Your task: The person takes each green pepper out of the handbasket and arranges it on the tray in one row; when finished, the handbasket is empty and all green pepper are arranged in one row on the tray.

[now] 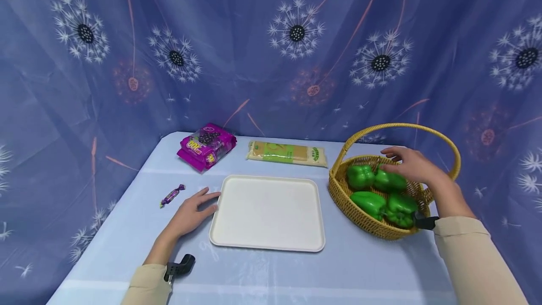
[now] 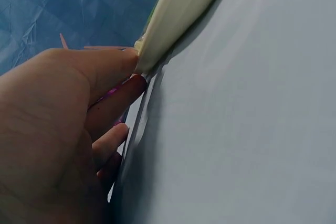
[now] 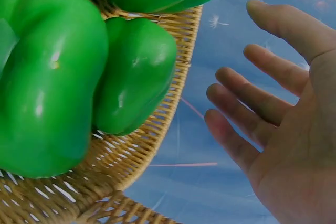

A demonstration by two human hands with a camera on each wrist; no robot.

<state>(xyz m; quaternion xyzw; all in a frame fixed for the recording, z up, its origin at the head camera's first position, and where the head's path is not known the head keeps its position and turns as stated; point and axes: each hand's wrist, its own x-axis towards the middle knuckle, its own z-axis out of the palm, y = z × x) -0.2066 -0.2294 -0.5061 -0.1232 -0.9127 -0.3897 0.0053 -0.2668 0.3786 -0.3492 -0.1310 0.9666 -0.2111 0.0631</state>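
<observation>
My left hand [image 1: 190,214] is at the left side of a cream rectangular tray [image 1: 267,213], with thumb and forefinger touching its rim. In the left wrist view, the fingertips [image 2: 137,81] meet the tray's edge [image 2: 173,19], with the fingers extended. My right hand [image 1: 412,166] hovers over the back right part of a woven basket [image 1: 357,215], holding nothing. Several green bell peppers [image 1: 367,203] lie in that basket. The right wrist view shows the right fingers [image 3: 252,100] spread and apart from the nearest pepper [image 3: 137,77].
A wrapped purple candy [image 1: 171,196] lies left of the tray. Behind it is a purple snack bag [image 1: 206,146]. A flat pack of noodles [image 1: 287,153] lies behind the tray. The basket's tall arched handle [image 1: 398,125] rises near the right hand. A blue dandelion-print curtain [image 1: 237,51] hangs behind the table.
</observation>
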